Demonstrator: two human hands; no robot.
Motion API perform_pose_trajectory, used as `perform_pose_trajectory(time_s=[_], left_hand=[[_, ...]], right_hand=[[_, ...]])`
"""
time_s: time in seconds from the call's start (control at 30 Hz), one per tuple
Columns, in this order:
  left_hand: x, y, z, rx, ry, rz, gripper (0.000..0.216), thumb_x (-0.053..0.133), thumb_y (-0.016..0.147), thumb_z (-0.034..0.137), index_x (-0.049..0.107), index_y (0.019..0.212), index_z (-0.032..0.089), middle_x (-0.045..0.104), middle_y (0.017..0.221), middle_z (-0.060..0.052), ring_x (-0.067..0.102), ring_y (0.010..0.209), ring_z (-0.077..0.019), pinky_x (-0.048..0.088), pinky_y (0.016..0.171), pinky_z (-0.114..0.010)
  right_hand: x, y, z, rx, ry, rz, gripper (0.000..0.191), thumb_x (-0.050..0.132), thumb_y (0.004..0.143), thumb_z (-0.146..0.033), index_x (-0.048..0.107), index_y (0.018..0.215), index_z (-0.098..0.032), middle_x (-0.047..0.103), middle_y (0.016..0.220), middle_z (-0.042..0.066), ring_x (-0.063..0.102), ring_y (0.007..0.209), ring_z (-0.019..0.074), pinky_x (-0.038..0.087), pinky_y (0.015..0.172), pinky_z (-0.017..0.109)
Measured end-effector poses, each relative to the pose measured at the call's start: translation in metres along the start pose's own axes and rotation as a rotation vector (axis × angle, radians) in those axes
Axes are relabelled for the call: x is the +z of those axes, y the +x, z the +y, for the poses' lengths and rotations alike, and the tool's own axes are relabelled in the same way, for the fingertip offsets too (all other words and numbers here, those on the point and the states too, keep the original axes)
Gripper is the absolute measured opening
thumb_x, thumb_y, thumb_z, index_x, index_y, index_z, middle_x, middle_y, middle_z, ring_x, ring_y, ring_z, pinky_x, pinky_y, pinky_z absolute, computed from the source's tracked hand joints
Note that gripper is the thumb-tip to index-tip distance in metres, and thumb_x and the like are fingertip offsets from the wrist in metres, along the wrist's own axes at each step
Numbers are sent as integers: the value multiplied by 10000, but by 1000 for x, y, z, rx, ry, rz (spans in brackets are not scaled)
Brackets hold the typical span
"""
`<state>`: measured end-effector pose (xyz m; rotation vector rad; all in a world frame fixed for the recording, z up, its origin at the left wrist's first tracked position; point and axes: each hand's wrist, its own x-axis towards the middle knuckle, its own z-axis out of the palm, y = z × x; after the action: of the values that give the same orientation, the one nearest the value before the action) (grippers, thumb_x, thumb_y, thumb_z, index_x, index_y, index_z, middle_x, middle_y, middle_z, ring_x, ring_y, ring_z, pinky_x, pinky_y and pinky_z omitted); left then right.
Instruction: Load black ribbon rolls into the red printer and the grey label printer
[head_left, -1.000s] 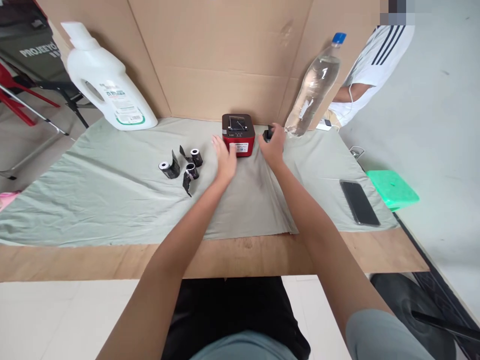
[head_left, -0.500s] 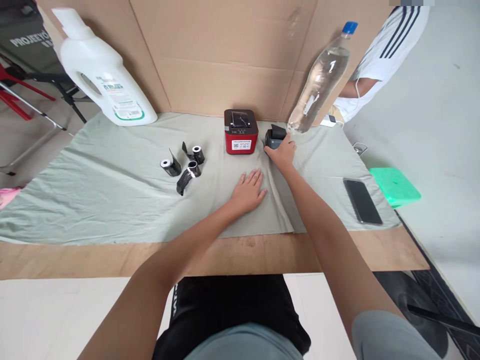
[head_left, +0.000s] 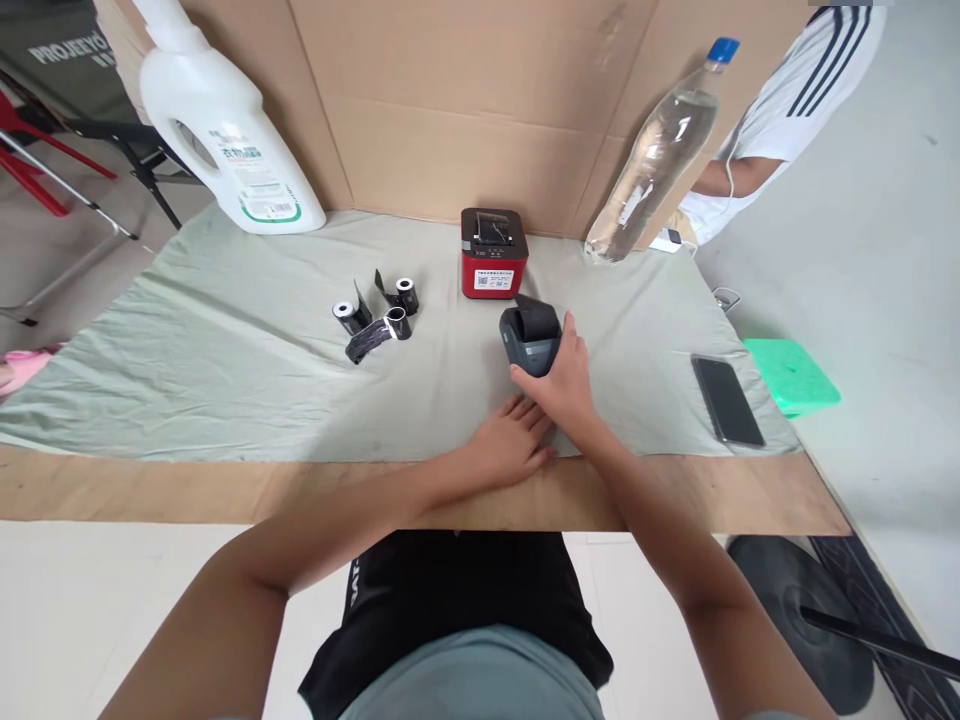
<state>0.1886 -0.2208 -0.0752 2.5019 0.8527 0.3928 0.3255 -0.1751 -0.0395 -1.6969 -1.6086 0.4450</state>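
My right hand [head_left: 564, 382] grips a small dark grey portable printer [head_left: 517, 345], thumb on the near side and fingers along its right side. A black strip of paper or film sticks up from the printer's top. Just below it, my left hand [head_left: 511, 442] lies flat near the table's front edge, its fingers stretched out and partly under my right hand. Behind the portable printer stands a red and black box-shaped printer [head_left: 491, 275] with a white label. To the left sit several black rolls [head_left: 352, 318] with white cores and loose tails.
A grey-green cloth [head_left: 247, 340] covers the table, with a bare wooden strip [head_left: 187, 490] in front. A white detergent bottle [head_left: 232, 130] and a clear blue-capped bottle [head_left: 660, 150] lean by the cardboard [head_left: 465, 110]. A phone [head_left: 727, 400] lies right; beyond are a green stool [head_left: 791, 375] and another person's arm [head_left: 739, 178].
My right hand has brought the portable printer from beside the clear bottle towards me and slightly left. My left hand has slid back towards the table's front edge. The view has shifted slightly.
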Motion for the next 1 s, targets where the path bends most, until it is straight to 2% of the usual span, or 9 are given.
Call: perform_pose_trajectory(time_s=[0.27,0.4,0.47,0.53,0.6,0.7,0.8,0.9,1.0], left_hand=[[-10,-20,6,112,-205,-94,385,460,1077,320,658,1394,228,668,1482,-62,566,1441,-265,442,1239,-455],[-26,-23,1,226,-367,-173,286,519,994,222,777,1116,243,813,1156,-24,742,1012,-215,569,893,-353],[-37,-25,-5,323,-418,-163,208,554,883,157,742,817,217,792,852,-6,674,719,-161,510,694,-310],[-52,-27,-14,325,-448,-49,206,542,793,138,570,600,207,632,602,21,510,546,-122,416,594,-302],[-69,-28,-27,173,-422,145,242,503,775,153,430,552,209,482,523,33,414,519,-114,363,581,-302],[-92,-25,-49,-256,-288,331,248,479,838,195,432,594,209,447,541,30,416,539,-123,327,573,-296],[-101,-21,-66,-575,-356,269,199,520,909,277,605,748,198,611,657,6,524,554,-134,377,560,-280],[-97,-17,-71,-650,-603,122,197,554,935,310,697,977,182,735,881,-38,622,575,-129,389,489,-252],[-90,-13,-72,-687,-706,117,186,585,921,273,698,1029,171,751,950,-55,630,561,-111,321,410,-224]], right_hand=[[19,-16,0,18,-58,-83,1168,775,752,-509,161,1698,-203,527,1263,191,479,1291,461,419,1103,702],[22,-24,0,6,-91,-106,1189,778,749,-519,142,1701,-201,519,1275,194,477,1282,453,406,1115,693],[21,-28,-4,17,-123,-126,1201,778,752,-543,130,1702,-198,518,1277,191,487,1273,442,421,1108,667],[17,-32,-9,39,-174,-136,1208,776,761,-559,113,1700,-189,519,1285,188,503,1263,426,446,1087,631],[13,-36,-17,59,-229,-142,1229,786,761,-565,93,1697,-174,519,1312,191,524,1254,410,471,1065,588],[8,-41,-30,83,-302,-174,1282,816,748,-577,61,1696,-158,511,1362,213,558,1241,405,510,1010,530],[6,-45,-41,98,-378,-212,1297,825,756,-599,53,1700,-155,514,1369,230,577,1232,419,535,947,499],[7,-50,-46,85,-444,-221,1303,824,764,-626,58,1704,-150,523,1354,239,597,1203,425,542,909,489],[8,-52,-47,71,-471,-232,1307,803,779,-666,40,1710,-158,530,1345,245,632,1139,418,547,858,474]])
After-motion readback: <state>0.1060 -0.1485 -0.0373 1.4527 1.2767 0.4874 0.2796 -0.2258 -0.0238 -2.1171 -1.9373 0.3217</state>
